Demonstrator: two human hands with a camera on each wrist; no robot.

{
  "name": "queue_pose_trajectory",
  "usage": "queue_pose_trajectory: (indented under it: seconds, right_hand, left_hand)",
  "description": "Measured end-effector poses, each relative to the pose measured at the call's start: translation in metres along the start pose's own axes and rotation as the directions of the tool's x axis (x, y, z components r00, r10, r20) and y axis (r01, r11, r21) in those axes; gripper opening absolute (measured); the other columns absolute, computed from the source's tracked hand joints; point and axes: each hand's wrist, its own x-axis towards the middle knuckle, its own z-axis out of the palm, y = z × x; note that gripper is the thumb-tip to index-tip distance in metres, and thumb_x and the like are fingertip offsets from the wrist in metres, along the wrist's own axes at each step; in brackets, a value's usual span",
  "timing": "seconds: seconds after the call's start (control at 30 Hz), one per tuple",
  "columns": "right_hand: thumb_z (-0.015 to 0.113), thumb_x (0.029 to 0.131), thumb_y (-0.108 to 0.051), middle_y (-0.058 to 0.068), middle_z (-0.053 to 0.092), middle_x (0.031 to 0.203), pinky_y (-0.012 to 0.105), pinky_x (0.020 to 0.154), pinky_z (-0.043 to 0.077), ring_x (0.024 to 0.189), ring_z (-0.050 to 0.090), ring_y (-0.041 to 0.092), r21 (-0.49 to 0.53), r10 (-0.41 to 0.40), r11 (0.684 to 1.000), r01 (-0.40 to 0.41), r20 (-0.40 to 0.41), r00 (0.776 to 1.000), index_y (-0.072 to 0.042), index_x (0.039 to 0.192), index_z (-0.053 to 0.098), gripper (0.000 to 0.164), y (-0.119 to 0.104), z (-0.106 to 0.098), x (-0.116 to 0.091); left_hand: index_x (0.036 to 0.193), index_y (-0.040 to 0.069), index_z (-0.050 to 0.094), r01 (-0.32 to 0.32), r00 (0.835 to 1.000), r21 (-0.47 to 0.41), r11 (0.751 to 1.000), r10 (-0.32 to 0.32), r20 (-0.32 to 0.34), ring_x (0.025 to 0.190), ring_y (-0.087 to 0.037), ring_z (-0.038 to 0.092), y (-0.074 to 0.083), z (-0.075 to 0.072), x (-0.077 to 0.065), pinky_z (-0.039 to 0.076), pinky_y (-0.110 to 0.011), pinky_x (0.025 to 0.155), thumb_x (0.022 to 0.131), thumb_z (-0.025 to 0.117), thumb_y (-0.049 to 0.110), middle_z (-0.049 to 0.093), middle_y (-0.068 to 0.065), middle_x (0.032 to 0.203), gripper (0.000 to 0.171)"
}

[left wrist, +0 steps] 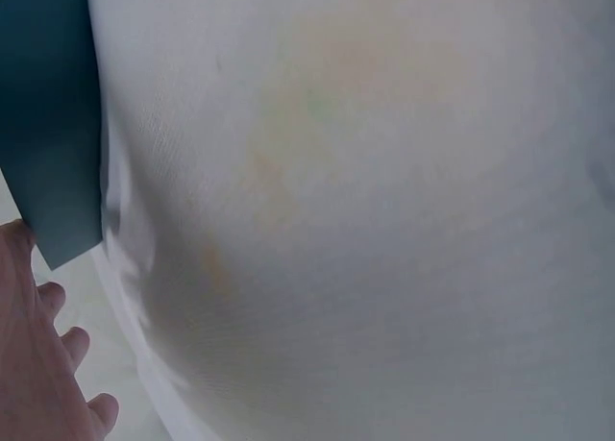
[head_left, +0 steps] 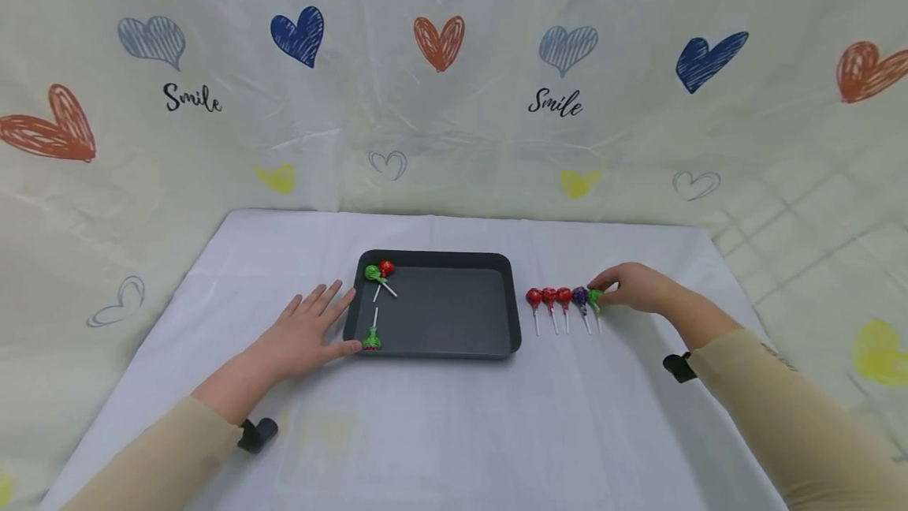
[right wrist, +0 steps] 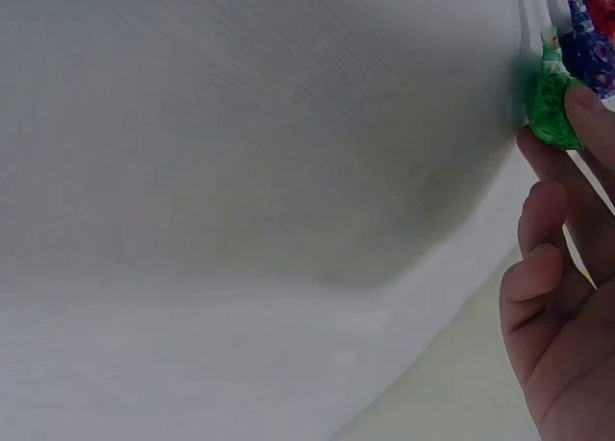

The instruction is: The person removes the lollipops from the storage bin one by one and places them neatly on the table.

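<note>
The right hand pinches the end green lollipop between thumb and forefinger, at the right end of a row on the counter, right of the dark tray. The left hand lies at the tray's left rim, fingers spread, its grip released.

Because the purple lollipop lies just beside the green one, a leftward nudge could push it into the red lollipops and skew the row. A pinch on the round, slick-looking wrapper alone could let the candy slip or twist. A shove from the left hand could shift the tray.

Whether the left fingertips press the rim or merely meet it is unclear. The near-left lollipop shows a reddish patch, hard to identify. The right-wrist view cuts off the row; the left-wrist view shows no lollipops.
</note>
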Motion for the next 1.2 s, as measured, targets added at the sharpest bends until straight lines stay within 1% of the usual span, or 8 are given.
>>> queue_pose_trajectory:
  seconds: [0.2, 0.27, 0.37, 0.53, 0.67, 0.73, 1.0, 1.2]
  right_hand:
    - [0.068, 0.095, -0.019, 0.018, 0.064, 0.127, 0.058, 0.098, 0.046, 0.119, 0.053, 0.041, 0.01, 0.001, 1.0, -0.001, -0.015, 1.0, -0.007, 0.127, 0.067, 0.035, -0.002, 0.001, -0.002]
    - [0.068, 0.095, -0.02, 0.018, 0.064, 0.127, 0.055, 0.095, 0.049, 0.115, 0.055, 0.039, 0.006, -0.007, 1.0, 0.007, -0.021, 1.0, -0.007, 0.13, 0.065, 0.038, -0.002, 0.0, -0.004]
    - [0.069, 0.094, -0.02, 0.017, 0.064, 0.125, 0.049, 0.088, 0.052, 0.108, 0.057, 0.033, 0.005, -0.02, 1.0, 0.02, -0.043, 0.999, -0.007, 0.132, 0.063, 0.041, -0.003, -0.002, -0.006]
    - [0.071, 0.093, -0.024, 0.016, 0.065, 0.123, 0.04, 0.078, 0.052, 0.098, 0.055, 0.028, -0.009, -0.034, 0.999, 0.034, -0.093, 0.995, -0.006, 0.13, 0.065, 0.041, -0.004, -0.01, -0.007]
    - [0.071, 0.093, -0.026, 0.015, 0.065, 0.126, 0.037, 0.076, 0.051, 0.097, 0.054, 0.027, -0.012, -0.033, 0.999, 0.031, -0.117, 0.993, -0.009, 0.127, 0.067, 0.039, -0.007, -0.016, -0.007]
    - [0.071, 0.093, -0.027, 0.014, 0.065, 0.127, 0.037, 0.076, 0.05, 0.098, 0.054, 0.027, -0.007, -0.035, 0.999, 0.034, -0.124, 0.992, -0.01, 0.126, 0.069, 0.037, -0.01, -0.018, -0.007]
    - [0.071, 0.093, -0.027, 0.012, 0.065, 0.126, 0.036, 0.077, 0.052, 0.099, 0.055, 0.026, 0.014, -0.048, 0.999, 0.05, -0.1, 0.994, -0.013, 0.128, 0.068, 0.038, -0.037, -0.022, -0.006]
    - [0.072, 0.092, -0.028, 0.011, 0.066, 0.126, 0.034, 0.077, 0.052, 0.097, 0.056, 0.024, 0.016, -0.11, 0.994, 0.112, -0.073, 0.991, -0.016, 0.129, 0.068, 0.039, -0.064, -0.021, 0.005]
  left_hand:
    - [0.16, 0.016, 0.021, -0.012, 1.0, -0.031, 0.999, 0.012, -0.012, 0.149, -0.041, 0.012, -0.001, 0.001, 0.0, 0.01, -0.064, 0.116, 0.088, 0.048, 0.076, 0.014, -0.014, 0.165, 0.098]
    - [0.16, 0.016, 0.022, -0.018, 1.0, -0.043, 0.999, 0.017, -0.015, 0.149, -0.041, 0.012, -0.001, 0.002, 0.0, 0.01, -0.065, 0.116, 0.087, 0.049, 0.076, 0.014, -0.015, 0.165, 0.098]
    - [0.16, 0.018, 0.019, -0.007, 1.0, -0.032, 0.999, 0.007, 0.0, 0.15, -0.039, 0.01, -0.001, 0.003, 0.001, 0.008, -0.063, 0.117, 0.087, 0.046, 0.078, 0.012, -0.013, 0.166, 0.099]
    - [0.16, 0.019, 0.017, 0.003, 1.0, -0.028, 1.0, -0.002, 0.009, 0.15, -0.038, 0.009, -0.001, 0.003, 0.0, 0.008, -0.062, 0.117, 0.087, 0.046, 0.078, 0.01, -0.012, 0.166, 0.099]
    - [0.16, 0.017, 0.02, -0.006, 1.0, -0.042, 0.999, 0.006, -0.009, 0.15, -0.04, 0.011, 0.001, 0.0, -0.001, 0.009, -0.064, 0.116, 0.087, 0.05, 0.075, 0.013, -0.014, 0.165, 0.098]
    - [0.16, 0.017, 0.019, -0.001, 1.0, -0.033, 0.999, 0.001, -0.005, 0.15, -0.039, 0.01, 0.001, 0.0, -0.001, 0.009, -0.063, 0.117, 0.087, 0.049, 0.076, 0.012, -0.013, 0.165, 0.098]
    - [0.16, 0.017, 0.02, -0.008, 1.0, -0.031, 0.999, 0.008, -0.014, 0.149, -0.04, 0.012, 0.001, 0.001, 0.0, 0.01, -0.064, 0.116, 0.088, 0.051, 0.074, 0.014, -0.014, 0.165, 0.097]
    - [0.16, 0.017, 0.019, -0.008, 1.0, -0.026, 1.0, 0.009, 0.007, 0.15, -0.039, 0.009, 0.0, 0.0, 0.0, 0.007, -0.063, 0.117, 0.087, 0.048, 0.077, 0.01, -0.012, 0.166, 0.099]
